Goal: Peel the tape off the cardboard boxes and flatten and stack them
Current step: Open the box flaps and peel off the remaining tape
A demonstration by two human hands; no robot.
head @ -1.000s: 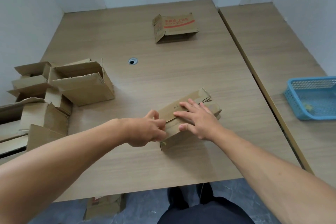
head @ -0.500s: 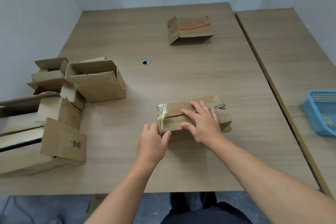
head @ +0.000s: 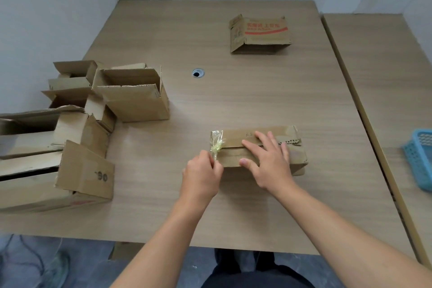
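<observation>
A small brown cardboard box (head: 236, 139) lies on the wooden table (head: 233, 91) in front of me. My right hand (head: 268, 161) rests flat on its top, fingers spread, pressing it down. My left hand (head: 202, 175) pinches the lower end of a crumpled strip of clear yellowish tape (head: 216, 142) that stands up from the box's left end. The tape's upper part still clings to the box's left edge.
A pile of opened cardboard boxes (head: 70, 128) fills the table's left side. A flattened box with red print (head: 259, 34) lies at the far right of the table. A cable hole (head: 197, 73) is mid-table. A blue basket (head: 419, 159) sits on the neighbouring table.
The tape strip has come off the box top and now bunches at the left end. My left hand moved from the box's left side to its front left corner. The box now lies squarer to me.
</observation>
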